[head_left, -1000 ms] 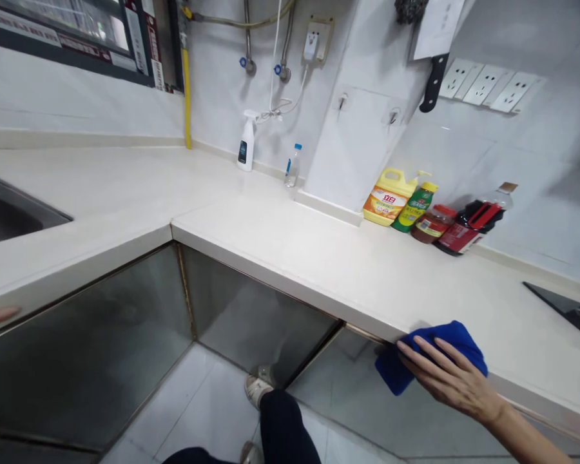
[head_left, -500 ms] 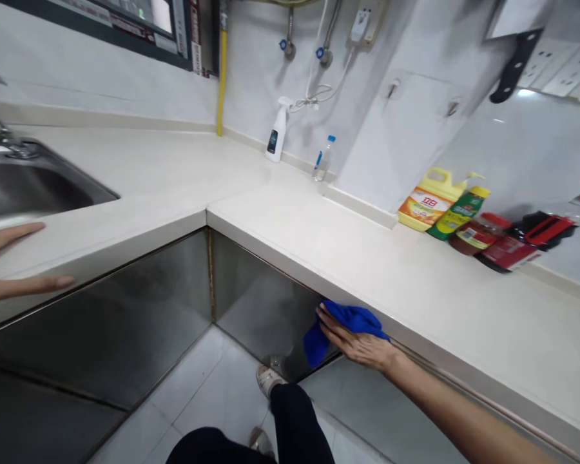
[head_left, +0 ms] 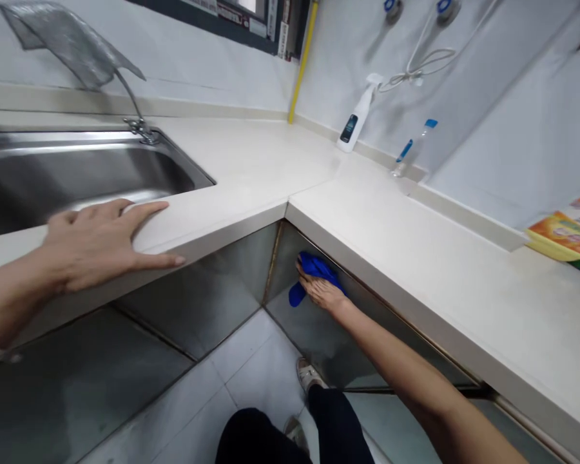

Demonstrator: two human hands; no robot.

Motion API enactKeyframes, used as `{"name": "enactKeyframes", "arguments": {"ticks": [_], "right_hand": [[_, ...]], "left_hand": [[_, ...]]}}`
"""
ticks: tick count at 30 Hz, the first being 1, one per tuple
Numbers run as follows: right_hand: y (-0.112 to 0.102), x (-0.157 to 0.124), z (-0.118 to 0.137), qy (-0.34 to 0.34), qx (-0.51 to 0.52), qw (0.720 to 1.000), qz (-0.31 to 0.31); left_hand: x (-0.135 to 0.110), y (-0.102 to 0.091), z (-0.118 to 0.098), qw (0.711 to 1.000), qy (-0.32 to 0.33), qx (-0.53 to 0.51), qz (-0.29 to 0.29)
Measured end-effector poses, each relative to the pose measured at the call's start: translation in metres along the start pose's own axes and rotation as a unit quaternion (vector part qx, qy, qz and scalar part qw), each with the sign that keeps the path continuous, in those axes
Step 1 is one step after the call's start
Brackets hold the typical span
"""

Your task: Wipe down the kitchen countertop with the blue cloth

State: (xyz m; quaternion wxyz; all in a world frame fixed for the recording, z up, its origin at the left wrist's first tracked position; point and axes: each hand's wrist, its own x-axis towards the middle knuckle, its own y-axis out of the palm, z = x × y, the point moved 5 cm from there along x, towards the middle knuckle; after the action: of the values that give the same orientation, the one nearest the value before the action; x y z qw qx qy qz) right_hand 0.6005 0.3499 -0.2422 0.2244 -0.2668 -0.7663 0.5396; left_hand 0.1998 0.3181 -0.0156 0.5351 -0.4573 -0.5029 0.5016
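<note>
While our left hand (head_left: pixel 96 243) spreads open over the counter's edge near the sink (head_left: pixel 91 171), our right hand (head_left: pixel 323 293) grips a blue cloth (head_left: pixel 319 267) against the right cabinet panel (head_left: pixel 319 330), by the far corner. We seem mid-wipe; the next stroke probably calls for flat, steady pressure.

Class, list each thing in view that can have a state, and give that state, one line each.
Left hand: fingers spread, on the counter edge beside the sink.
Right hand: holding the blue cloth against the cabinet panel.
Blue cloth: bunched.
Cabinet panel: shut.
Spray bottle: upright.
Clear bottle: upright, blue cap on.
White cable: gathered in loops.
</note>
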Motion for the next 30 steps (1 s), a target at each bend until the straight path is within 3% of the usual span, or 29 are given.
{"name": "enactKeyframes", "arguments": {"ticks": [3, 7, 10, 12, 14, 19, 22, 25, 30], "right_hand": [[0.003, 0.058, 0.002, -0.015, 0.007, 0.999, 0.042], [-0.019, 0.111, -0.005, -0.010, 0.006, 1.000, 0.014], [-0.028, 0.122, -0.012, 0.013, -0.025, 1.000, -0.009], [-0.018, 0.109, -0.010, 0.020, -0.047, 0.999, -0.014], [0.008, 0.081, -0.001, 0.021, -0.049, 0.999, -0.010], [0.101, -0.020, 0.041, -0.004, -0.008, 1.000, -0.022], [0.136, -0.081, 0.062, -0.008, -0.005, 1.000, -0.018], [0.143, -0.141, 0.077, -0.013, -0.008, 1.000, -0.020], [0.124, -0.254, 0.098, -0.028, -0.022, 0.999, -0.039]], "left_hand": [[-0.001, -0.001, -0.003, 1.000, 0.004, 0.000, 0.001], [0.000, 0.001, -0.001, 1.000, 0.007, -0.004, 0.000], [0.000, 0.002, 0.001, 1.000, 0.005, -0.008, 0.007], [0.002, 0.002, 0.003, 1.000, 0.004, -0.008, 0.006], [0.003, 0.002, 0.004, 1.000, 0.005, -0.002, 0.005], [0.001, -0.001, 0.001, 1.000, 0.012, -0.001, 0.019], [0.000, -0.002, 0.001, 1.000, 0.010, -0.014, 0.020], [0.003, -0.001, 0.002, 0.999, 0.014, -0.028, 0.003], [0.009, 0.004, 0.007, 0.997, 0.005, -0.081, -0.013]]}}
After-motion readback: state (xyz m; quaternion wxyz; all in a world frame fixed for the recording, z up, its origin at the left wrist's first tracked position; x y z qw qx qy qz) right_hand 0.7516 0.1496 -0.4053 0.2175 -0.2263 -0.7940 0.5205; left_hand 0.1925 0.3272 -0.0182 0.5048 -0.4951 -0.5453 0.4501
